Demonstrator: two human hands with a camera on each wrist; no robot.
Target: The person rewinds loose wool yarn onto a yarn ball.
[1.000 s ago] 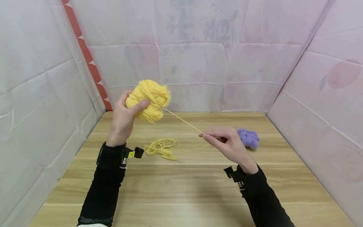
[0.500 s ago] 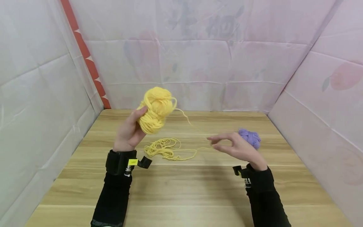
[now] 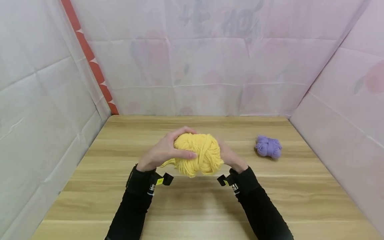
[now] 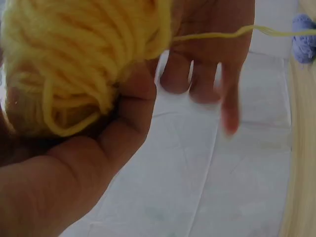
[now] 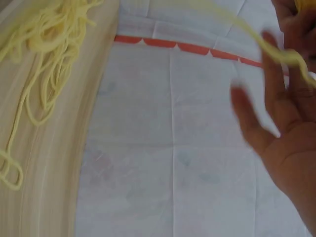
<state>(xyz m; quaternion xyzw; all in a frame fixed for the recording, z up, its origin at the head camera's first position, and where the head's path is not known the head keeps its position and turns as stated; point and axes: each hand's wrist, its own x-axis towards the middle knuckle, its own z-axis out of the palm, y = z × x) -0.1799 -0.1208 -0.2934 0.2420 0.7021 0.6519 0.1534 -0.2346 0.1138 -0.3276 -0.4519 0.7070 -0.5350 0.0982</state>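
Note:
My left hand [image 3: 162,151] grips a ball of yellow yarn [image 3: 199,155] above the middle of the table, thumb across its near face. Behind the ball's right side, my right hand [image 3: 229,155] is partly hidden in the head view. In the right wrist view that hand [image 5: 291,133] has its fingers extended and blurred. A loose yellow strand [image 4: 212,35] runs from the ball across the right palm in the left wrist view. A tangle of loose yellow yarn [image 5: 54,29] lies on the table, mostly covered by the left hand and ball in the head view.
A small purple ball of yarn [image 3: 268,147] sits on the wooden table [image 3: 192,206] at the right. Pale printed sheeting [image 3: 204,66] closes off the back and both sides, with a red strip [image 3: 96,71] at the back left corner.
The left hand has brought the yellow ball down and to the right, turning it. The right hand, which earlier pinched the strand, has let it go and moved left behind the ball.

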